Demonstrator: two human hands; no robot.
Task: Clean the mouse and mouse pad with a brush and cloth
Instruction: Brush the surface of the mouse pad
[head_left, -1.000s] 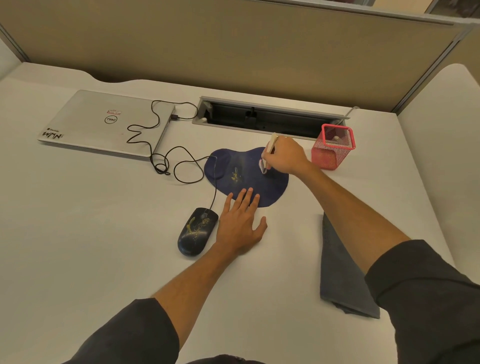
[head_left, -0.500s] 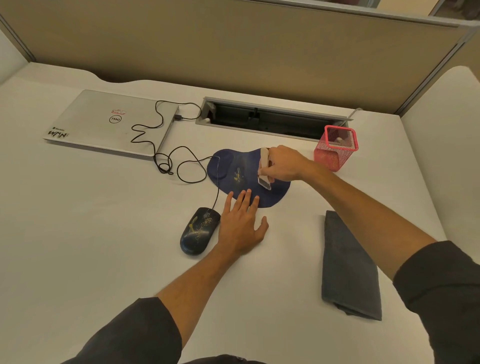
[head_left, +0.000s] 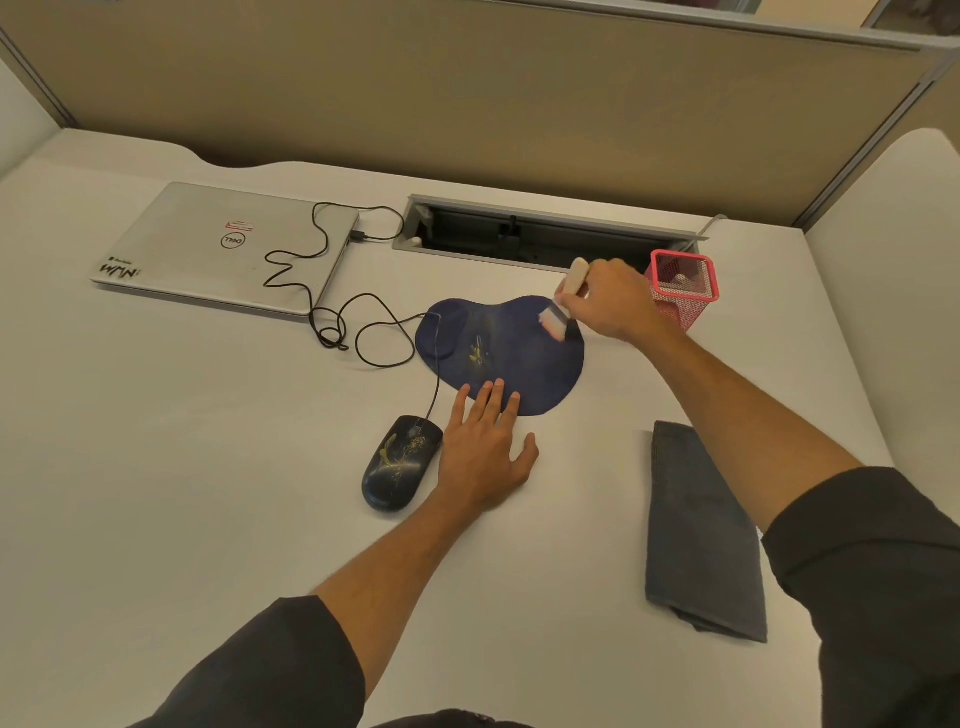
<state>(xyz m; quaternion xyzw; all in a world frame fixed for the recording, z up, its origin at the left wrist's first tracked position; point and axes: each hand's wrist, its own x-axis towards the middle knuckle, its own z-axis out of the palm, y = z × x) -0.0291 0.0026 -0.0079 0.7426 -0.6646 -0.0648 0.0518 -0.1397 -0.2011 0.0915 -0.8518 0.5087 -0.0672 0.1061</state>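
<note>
A dark blue mouse pad (head_left: 519, 353) with a yellowish smear lies at the middle of the white desk. My right hand (head_left: 610, 304) grips a small pale brush (head_left: 560, 306), whose bristles touch the pad's far right edge. My left hand (head_left: 485, 452) lies flat with fingers spread, its fingertips pressing the pad's near edge. A dark wired mouse (head_left: 397, 462) with yellow marks sits just left of that hand. A folded grey cloth (head_left: 701, 530) lies to the right, under my right forearm.
A closed silver laptop (head_left: 218, 244) lies at the back left, with the mouse cable (head_left: 332, 317) looped beside it. A pink mesh pen holder (head_left: 683, 286) stands just behind my right hand. An open cable slot (head_left: 540, 236) runs along the back, below the partition wall.
My right hand has swept the brush from the pad's middle right back up to its far right edge. My left hand and the mouse have stayed put.
</note>
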